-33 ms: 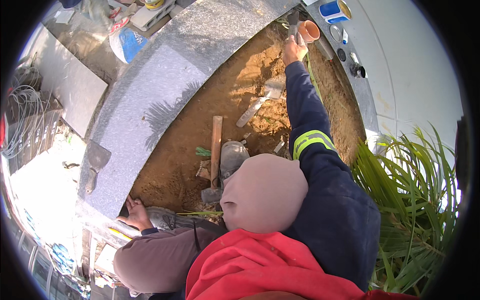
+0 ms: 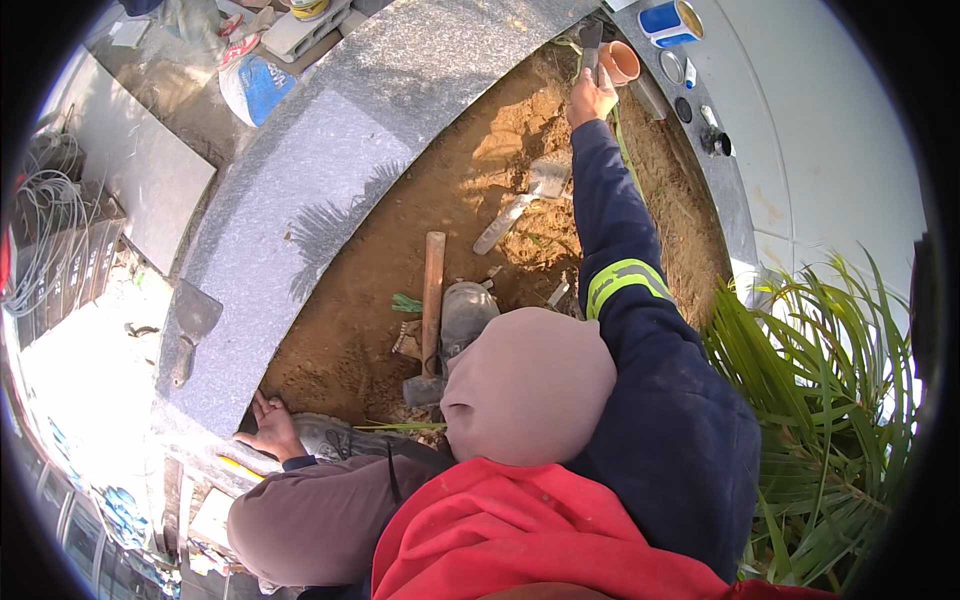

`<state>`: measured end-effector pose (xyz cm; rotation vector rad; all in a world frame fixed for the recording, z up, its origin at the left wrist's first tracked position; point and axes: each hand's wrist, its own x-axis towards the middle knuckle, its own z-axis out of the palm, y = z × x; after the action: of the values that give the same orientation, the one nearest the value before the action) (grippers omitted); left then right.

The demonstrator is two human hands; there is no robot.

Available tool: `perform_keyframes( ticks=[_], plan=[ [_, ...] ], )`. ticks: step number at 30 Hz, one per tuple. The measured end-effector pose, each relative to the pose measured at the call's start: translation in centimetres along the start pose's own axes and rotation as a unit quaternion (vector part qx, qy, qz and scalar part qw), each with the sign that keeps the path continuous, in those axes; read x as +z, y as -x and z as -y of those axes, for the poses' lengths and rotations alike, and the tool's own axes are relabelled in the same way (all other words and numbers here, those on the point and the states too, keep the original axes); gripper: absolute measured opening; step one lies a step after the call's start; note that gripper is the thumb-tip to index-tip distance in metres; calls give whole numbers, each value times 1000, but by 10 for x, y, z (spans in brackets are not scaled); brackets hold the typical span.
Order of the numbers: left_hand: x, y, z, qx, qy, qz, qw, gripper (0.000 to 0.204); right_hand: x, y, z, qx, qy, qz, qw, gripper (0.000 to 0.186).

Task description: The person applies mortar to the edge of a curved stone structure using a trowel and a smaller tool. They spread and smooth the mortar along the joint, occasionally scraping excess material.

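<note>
Far out at the top of the view, my right hand (image 2: 592,98) is closed around a narrow grey-bladed scraper (image 2: 590,45). Its blade points away from me, beside an orange pipe end (image 2: 620,63). At lower left, my left hand (image 2: 272,428) holds nothing, its fingers apart at the edge of the grey stone slab (image 2: 330,150). In the soil between them lies a dirty trowel (image 2: 535,195). Closer to my knee, a wooden-handled hammer (image 2: 432,300) rests beside my shoe (image 2: 466,318).
A wide-bladed scraper (image 2: 194,325) lies on the slab. On the right ledge stand a blue can (image 2: 668,24) and small lids. Palm leaves (image 2: 820,370) crowd the right side by a pale wall (image 2: 830,150). A blue-and-white bag (image 2: 258,88) sits beyond the slab.
The scraper in my right hand has shifted and turned slightly, showing more of its blade. My left hand has not moved.
</note>
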<state>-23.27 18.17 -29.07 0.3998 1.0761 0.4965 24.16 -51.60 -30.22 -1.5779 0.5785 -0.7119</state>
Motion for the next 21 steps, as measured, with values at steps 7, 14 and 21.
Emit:
perform_keyframes(
  ticks=[7,14,21],
  plan=[
    [4,-3,11,-13,-2,8,1000,118,11,-57,14,4,190,42,981,36],
    [12,2,13,-18,1,11,1000,120,12,-104,37,-258,820,147,490,15],
    [9,10,5,2,6,-12,1000,117,36,-76,43,-297,811,195,464,17]
  ],
)
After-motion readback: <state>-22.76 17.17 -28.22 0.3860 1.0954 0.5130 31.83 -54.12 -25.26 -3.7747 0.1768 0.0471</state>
